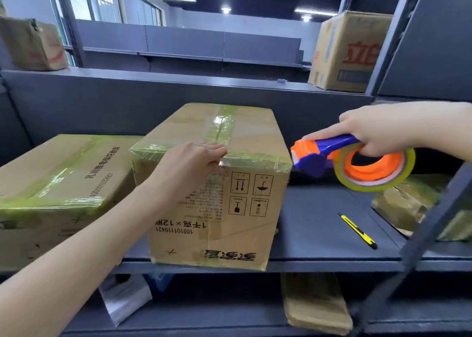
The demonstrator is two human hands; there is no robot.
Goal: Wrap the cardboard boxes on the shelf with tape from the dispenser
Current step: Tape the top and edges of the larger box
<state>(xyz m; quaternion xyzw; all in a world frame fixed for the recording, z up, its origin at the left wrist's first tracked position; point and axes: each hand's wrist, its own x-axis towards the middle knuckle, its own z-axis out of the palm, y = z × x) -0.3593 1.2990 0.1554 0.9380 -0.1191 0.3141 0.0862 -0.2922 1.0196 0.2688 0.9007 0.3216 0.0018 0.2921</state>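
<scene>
Your left hand (194, 163) lay on the top front edge of the middle box (224, 222), fingers straight and flat on the taped edge, curled round nothing. That box stood on the grey shelf (319, 222) with its print upside down and glossy yellowish tape along its top seam and front edge. Your right hand (383, 130) gripped the tape dispenser (321, 153) by its blue handle, fingers curled through the orange core of the tape roll (398, 178) and forefinger stretched along the top. The dispenser's orange nose was held just beside the box's upper right corner; whether it touched the cardboard could not be told. To the left, touching the middle box, sat a lower box (58, 183), heavily banded with tape. A yellow utility knife (358, 230) lay on the bare shelf to the right, apart from both boxes. Behind the roll, further right, a taped box (408, 204) rested tilted, partly hidden by the shelf post. Up on the higher shelf stood a tall box with red print (350, 53) at the right and another box (30, 43) at the left. Below, a flattened piece of cardboard (316, 303) and a plastic bag (125, 301) lay on the lower shelf.
</scene>
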